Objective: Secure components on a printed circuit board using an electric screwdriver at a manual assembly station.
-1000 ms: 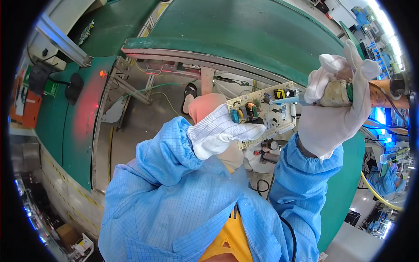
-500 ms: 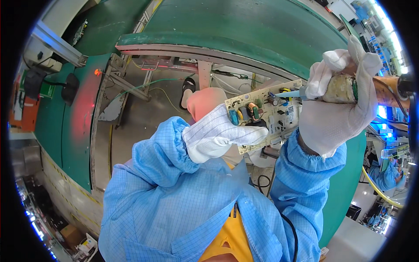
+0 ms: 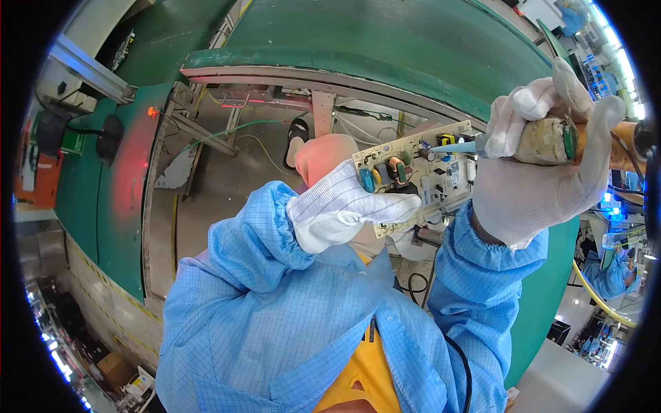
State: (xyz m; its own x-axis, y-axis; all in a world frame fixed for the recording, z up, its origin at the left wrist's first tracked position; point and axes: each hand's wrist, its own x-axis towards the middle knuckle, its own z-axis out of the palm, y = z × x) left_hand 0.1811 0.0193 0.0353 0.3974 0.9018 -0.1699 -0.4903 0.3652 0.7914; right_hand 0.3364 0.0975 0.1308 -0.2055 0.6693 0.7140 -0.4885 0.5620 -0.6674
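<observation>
My left hand, in a white striped glove, grips a cream circuit board by its left end, thumb over the face. The board is tilted and carries capacitors, coils and other parts. My right hand, in a white glove, is closed on a nozzle tool with a worn tan body, a brown rear part and a light-blue tapered tip. This tip is among the parts near the board's upper edge, close to a small dark capacitor. Whether it touches the board I cannot tell.
A green bench with a metal edge runs across the far side. Another green surface lies left, under a reddish light. A brown-sheathed cable leads rightward from the tool. A yellow hose hangs at the right; another person is beyond.
The board has tipped slightly within my left hand's grip. My right hand has shifted a little to the right, its thumb farther out, with the tool's tip still over the board.
</observation>
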